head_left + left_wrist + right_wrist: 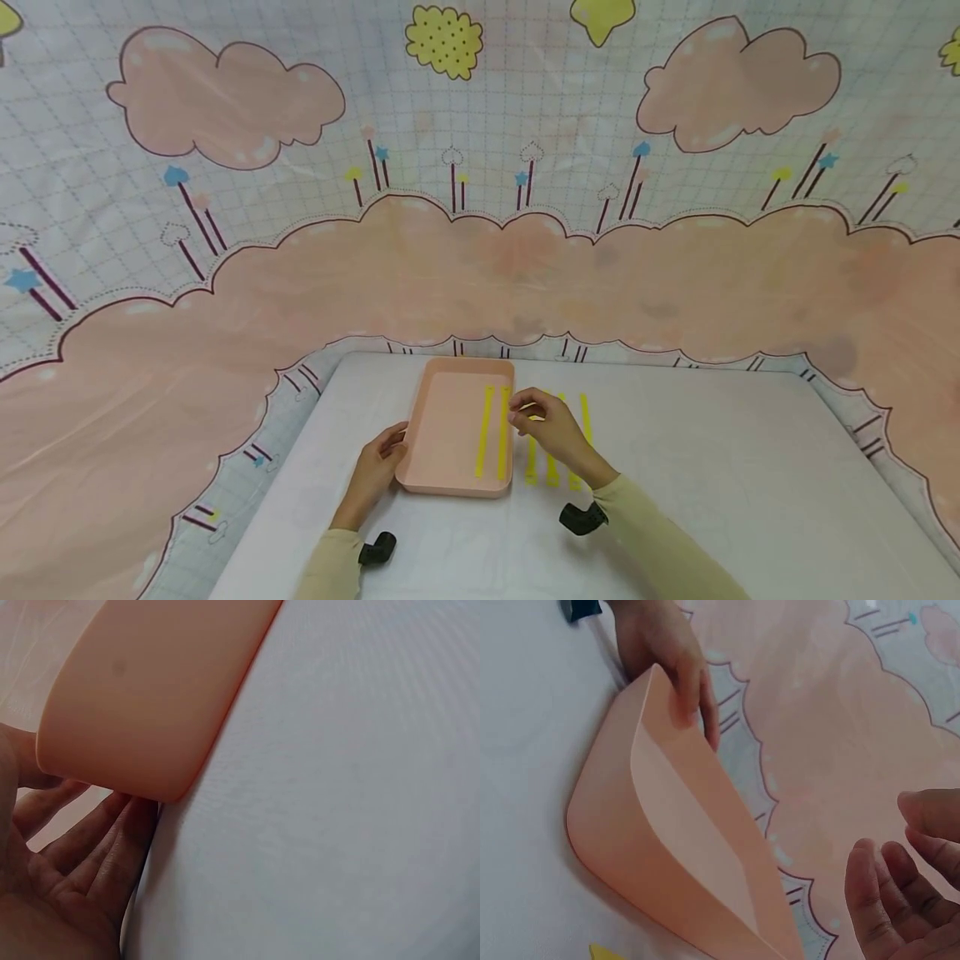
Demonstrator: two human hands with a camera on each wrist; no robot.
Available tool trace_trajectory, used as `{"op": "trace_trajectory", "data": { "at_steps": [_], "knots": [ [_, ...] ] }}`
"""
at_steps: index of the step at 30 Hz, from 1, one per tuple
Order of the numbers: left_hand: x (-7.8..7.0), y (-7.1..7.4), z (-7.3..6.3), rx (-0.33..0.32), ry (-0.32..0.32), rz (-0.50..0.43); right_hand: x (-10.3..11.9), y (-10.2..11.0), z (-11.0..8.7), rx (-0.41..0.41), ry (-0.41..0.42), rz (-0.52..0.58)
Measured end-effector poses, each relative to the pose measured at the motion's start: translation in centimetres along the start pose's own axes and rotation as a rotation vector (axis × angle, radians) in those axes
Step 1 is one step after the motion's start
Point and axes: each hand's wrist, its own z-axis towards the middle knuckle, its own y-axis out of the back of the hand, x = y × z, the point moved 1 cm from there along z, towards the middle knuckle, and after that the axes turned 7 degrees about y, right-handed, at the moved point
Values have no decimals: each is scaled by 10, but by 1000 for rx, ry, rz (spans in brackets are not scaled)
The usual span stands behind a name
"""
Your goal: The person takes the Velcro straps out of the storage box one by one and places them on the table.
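Note:
A shallow pink tray (450, 433) lies on the white table. My left hand (375, 467) holds its left side, with the thumb at the rim and the fingers against the outer wall (127, 705). Inside the tray, towards its right side, lie two long thin yellow strips (483, 433). My right hand (551, 429) hovers by the tray's right rim, its fingers loosely bent. Nothing shows between the right thumb and fingertips (862, 859) in the right wrist view. Several more yellow strips (587, 417) lie on the table beneath and beside that hand, partly hidden by it.
The white table (720, 467) stretches away to the right and towards the front. A patterned cloth (585, 283) with clouds hangs behind the table and around its sides. A black wrist device (583, 518) sits at the right wrist, another (378, 547) at the left.

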Motion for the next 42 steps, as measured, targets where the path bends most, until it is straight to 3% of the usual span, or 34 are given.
{"op": "trace_trajectory", "data": {
  "at_steps": [7,13,19,22,28,29,38,42],
  "knots": [
    [5,-2,2,-23,21,11,6,-12,3,29,3,1],
    [7,-2,5,-18,17,-1,-2,-22,6,47,28,-87],
    [7,-2,4,-19,22,8,-1,-30,9,131,112,-176],
    [-2,-1,-2,-13,9,2,1,-32,11,214,173,-270],
    [-1,-1,-1,-9,12,-1,-2,-37,13,354,276,-468],
    [4,-1,2,-9,14,-5,-2,-38,13,362,282,-499],
    [3,-1,1,-1,0,-7,-6,-44,22,361,347,-795],
    [2,-1,1,-8,-3,5,-9,-46,27,358,379,-872]
  ]
}}
